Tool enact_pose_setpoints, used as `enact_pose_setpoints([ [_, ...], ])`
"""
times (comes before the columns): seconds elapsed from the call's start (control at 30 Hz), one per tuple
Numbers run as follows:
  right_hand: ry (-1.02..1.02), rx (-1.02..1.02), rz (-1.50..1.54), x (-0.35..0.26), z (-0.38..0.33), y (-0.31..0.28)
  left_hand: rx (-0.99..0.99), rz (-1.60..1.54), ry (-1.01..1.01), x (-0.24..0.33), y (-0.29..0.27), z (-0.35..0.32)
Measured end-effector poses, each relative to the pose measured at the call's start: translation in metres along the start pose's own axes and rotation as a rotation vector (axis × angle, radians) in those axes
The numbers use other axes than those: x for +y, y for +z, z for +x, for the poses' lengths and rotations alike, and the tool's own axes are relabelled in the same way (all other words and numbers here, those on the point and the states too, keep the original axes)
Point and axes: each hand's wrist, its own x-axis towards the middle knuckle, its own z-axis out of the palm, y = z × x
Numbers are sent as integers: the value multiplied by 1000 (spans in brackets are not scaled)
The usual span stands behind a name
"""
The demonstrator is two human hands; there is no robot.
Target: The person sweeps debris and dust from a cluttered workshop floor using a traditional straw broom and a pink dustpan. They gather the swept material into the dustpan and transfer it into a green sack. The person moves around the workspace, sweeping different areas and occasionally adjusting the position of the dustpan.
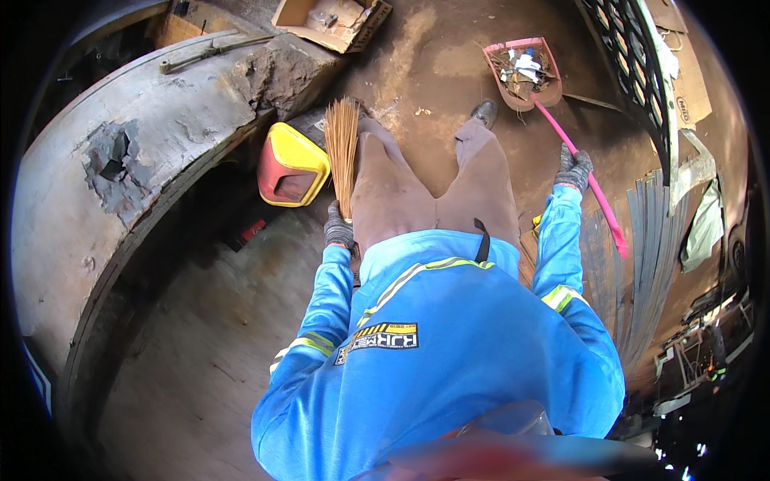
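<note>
The gloved right hand (574,168) is closed around the pink handle of a long-handled dustpan (525,72), whose debris-filled pan lies ahead and slightly left. The gloved left hand (338,227) grips a straw broom (342,148), bristles fanning forward.

A yellow and red container (291,166) lay on its side on the dirt floor (216,353), just below a curved, cracked concrete wall (120,176). At the top sat an open cardboard box (333,22) (scraps inside), and grey metal strips (650,256) fanned out beside a black metal grate (630,56).
</note>
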Motion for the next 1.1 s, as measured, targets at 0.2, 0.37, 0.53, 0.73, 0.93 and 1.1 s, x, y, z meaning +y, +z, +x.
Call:
enact_pose_setpoints([
  [0.2, 1, 2, 152, 13, -59, -32, 46, 49, 257, -48, -27, 85],
  [0.37, -13, 215, 317, -4, -130, -72, -161, 119, 291, -4, -84, 156],
  [0.53, -18, 357, 509, -12, -200, -124, -205, 258, 446, 20, -140, 206],
  [0.73, -120, 409, 699, 19, -238, -217, -272, 583, 539, 65, -155, 241],
  [0.93, -193, 619, 678, 17, -231, -242, -179, 500, 715, 146, -130, 193],
  [1.1, -154, 527, 526, 20, -177, -256, -291, 257, 752, 218, -75, 137],
])
